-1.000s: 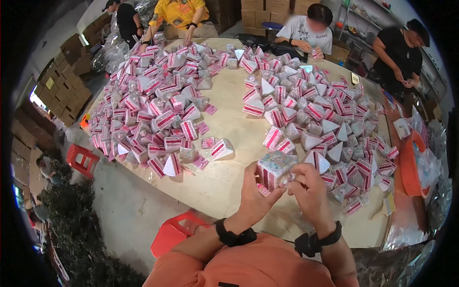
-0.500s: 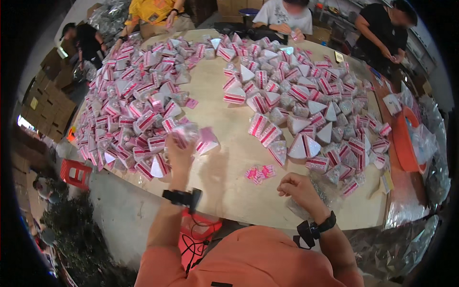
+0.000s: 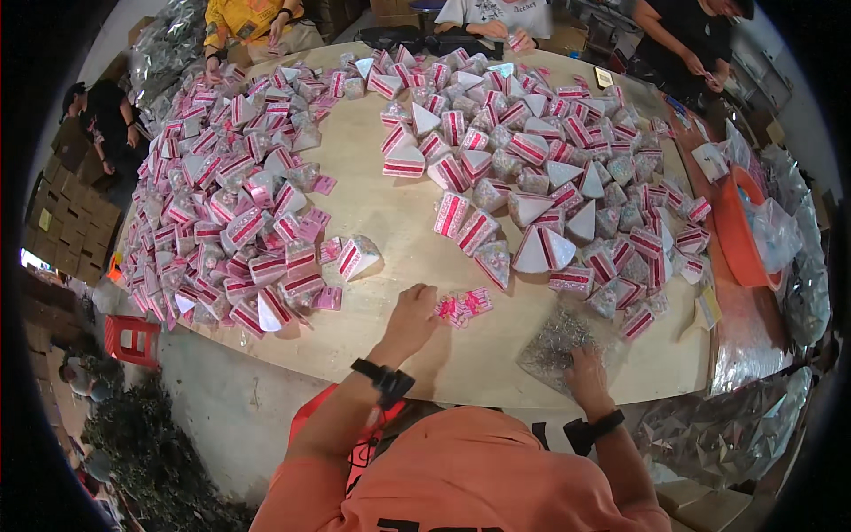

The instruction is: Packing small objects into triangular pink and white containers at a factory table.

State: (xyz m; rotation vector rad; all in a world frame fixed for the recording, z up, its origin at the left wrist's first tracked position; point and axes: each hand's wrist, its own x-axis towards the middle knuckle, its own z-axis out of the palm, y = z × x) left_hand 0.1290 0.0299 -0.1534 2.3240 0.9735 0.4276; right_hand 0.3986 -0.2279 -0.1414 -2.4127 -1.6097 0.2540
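Observation:
My left hand (image 3: 409, 317) is over the table with fingers stretched toward a small pile of pink tags (image 3: 464, 307); its fingertips are at the pile's left edge, and nothing shows in it. My right hand (image 3: 586, 379) is at a clear plastic bag (image 3: 557, 348) of small silvery pieces, too fine to make out. Its fingertips are hidden at the bag. Left of the tags, a wrapped cake-slice-shaped piece (image 3: 359, 258), white with red stripes, lies by the left heap, a pink tag (image 3: 330, 250) beside it.
Wrapped cake-slice pieces form a big left heap (image 3: 213, 191) with pink tags and another right heap (image 3: 541, 168). An orange basin (image 3: 745, 232) stands at the right edge. Several people work around the far side. A red stool (image 3: 133, 340) is on the floor at left.
My left hand has let go of the wrapped cake-slice piece by the left heap and moved right to the tags. My right hand has moved down to the bag. The view has shifted slightly.

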